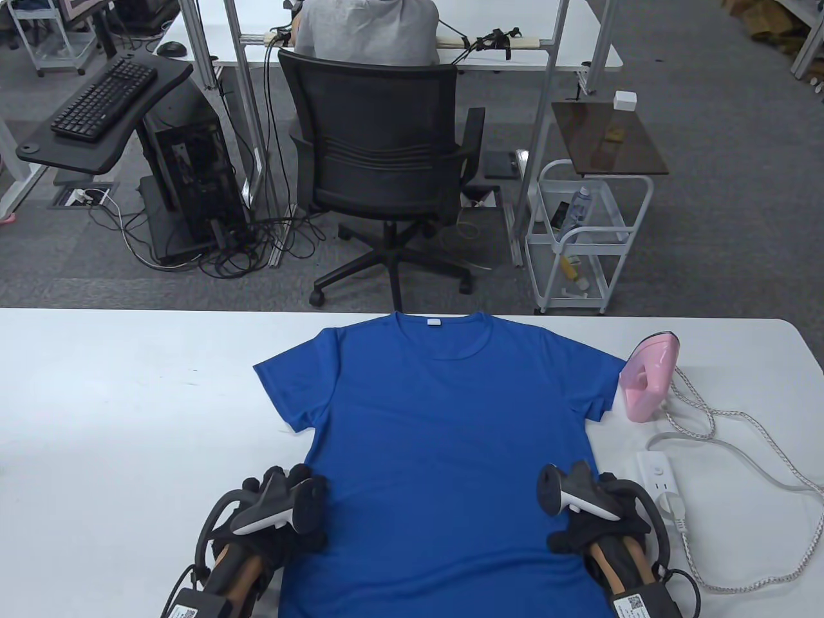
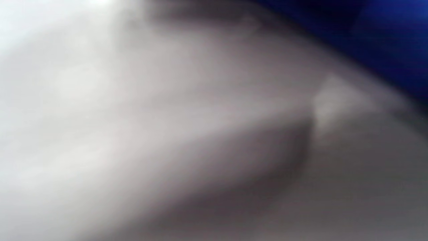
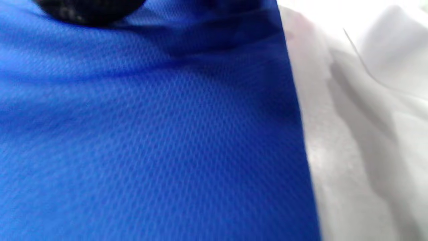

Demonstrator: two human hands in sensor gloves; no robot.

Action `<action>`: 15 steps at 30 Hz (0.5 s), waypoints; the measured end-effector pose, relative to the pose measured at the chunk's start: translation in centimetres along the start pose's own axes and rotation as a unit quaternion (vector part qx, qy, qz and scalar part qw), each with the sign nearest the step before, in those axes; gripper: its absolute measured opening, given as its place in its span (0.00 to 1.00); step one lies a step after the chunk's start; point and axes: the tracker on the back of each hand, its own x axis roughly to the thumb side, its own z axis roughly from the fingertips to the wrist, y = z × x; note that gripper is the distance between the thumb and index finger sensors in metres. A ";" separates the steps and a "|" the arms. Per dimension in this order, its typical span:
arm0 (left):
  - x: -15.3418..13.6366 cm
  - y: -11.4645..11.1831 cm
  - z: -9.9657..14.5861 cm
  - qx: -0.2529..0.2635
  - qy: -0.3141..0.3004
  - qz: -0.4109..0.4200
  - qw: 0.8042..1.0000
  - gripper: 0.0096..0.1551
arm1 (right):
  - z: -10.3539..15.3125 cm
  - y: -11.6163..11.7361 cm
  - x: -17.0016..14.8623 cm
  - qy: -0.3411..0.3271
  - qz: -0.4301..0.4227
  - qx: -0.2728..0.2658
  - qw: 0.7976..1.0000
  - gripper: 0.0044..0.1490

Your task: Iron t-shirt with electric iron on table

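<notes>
Table view, left hand (image 1: 283, 508), right hand (image 1: 589, 508) resting on t-shirt (image 1: 444, 438) edges

This is an office or lab workspace. Grey carpet floor (image 1: 708, 96) runs beyond the white table (image 1: 129, 399). A black mesh office chair (image 1: 386, 161) holds a seated person (image 1: 367, 29) at another desk, beside a keyboard (image 1: 103, 98) on a black tray, a computer tower (image 1: 187, 174) with tangled cables, and a white rolling cart (image 1: 589, 238).
</notes>
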 end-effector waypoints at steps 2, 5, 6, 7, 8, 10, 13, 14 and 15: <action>-0.8 -0.2 -0.2 -0.008 0.010 0.014 1.000 0.52 | 0.2 -0.8 -0.5 0.004 -0.033 -0.070 0.997 0.50; -1.3 -0.4 -0.2 -0.026 0.014 0.035 0.999 0.49 | 0.6 -2.5 -1.9 0.035 -0.092 -0.146 0.984 0.46; -1.3 -0.3 -0.3 -0.025 0.014 0.038 0.999 0.49 | 0.7 -2.9 -2.3 0.046 -0.102 -0.164 0.980 0.45; -1.3 -0.4 -0.4 -0.034 0.016 0.037 0.999 0.49 | 0.7 -3.3 -3.0 0.064 -0.113 -0.184 0.974 0.45; -1.3 -0.4 -0.5 -0.045 0.018 0.037 0.998 0.49 | 0.7 -3.8 -3.8 0.087 -0.123 -0.196 0.969 0.44; -1.3 -0.4 -0.5 -0.045 0.018 0.037 0.998 0.49 | 0.6 -4.3 -5.0 0.124 -0.140 -0.200 0.962 0.46; -1.3 -0.5 -0.4 -0.053 0.013 0.039 0.998 0.49 | 0.3 -4.8 -6.8 0.184 -0.171 -0.199 0.947 0.48; -1.4 -0.5 -0.4 -0.053 0.011 0.041 0.998 0.49 | 0.1 -5.1 -7.6 0.212 -0.181 -0.200 0.939 0.49; -1.4 -0.6 -0.4 -0.051 0.007 0.041 0.998 0.49 | -0.1 -5.4 -8.4 0.239 -0.194 -0.196 0.931 0.50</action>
